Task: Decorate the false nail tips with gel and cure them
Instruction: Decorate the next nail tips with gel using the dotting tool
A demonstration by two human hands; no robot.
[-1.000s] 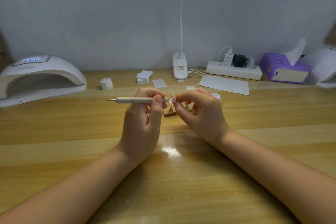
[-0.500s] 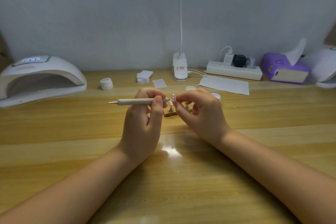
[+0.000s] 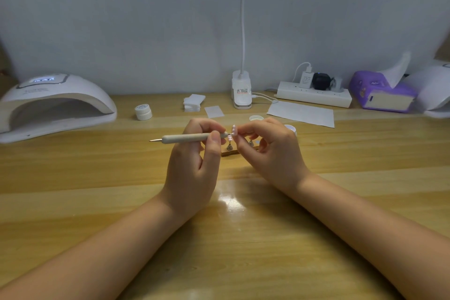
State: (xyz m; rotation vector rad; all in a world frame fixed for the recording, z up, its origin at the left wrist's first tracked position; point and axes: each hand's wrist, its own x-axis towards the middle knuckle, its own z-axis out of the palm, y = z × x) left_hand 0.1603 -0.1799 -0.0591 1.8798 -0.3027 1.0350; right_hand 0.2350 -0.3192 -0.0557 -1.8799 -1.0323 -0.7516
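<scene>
L hand point(image 3: 192, 168) fingers clamped on pen-like tool point(image 3: 187, 138), tip at pink nail tip point(image 3: 233, 130) pinched by R hand point(image 3: 272, 151) just above wooden stand point(image 3: 230, 153), prob. for steady gel detail; lamp point(image 3: 53, 105) well left, for curing.

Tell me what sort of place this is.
Most likely a home or small-studio nail-art desk: a white curing lamp at the far left, small gel pots on the wooden table, and a dotting pen worked against a pink nail tip.
</scene>
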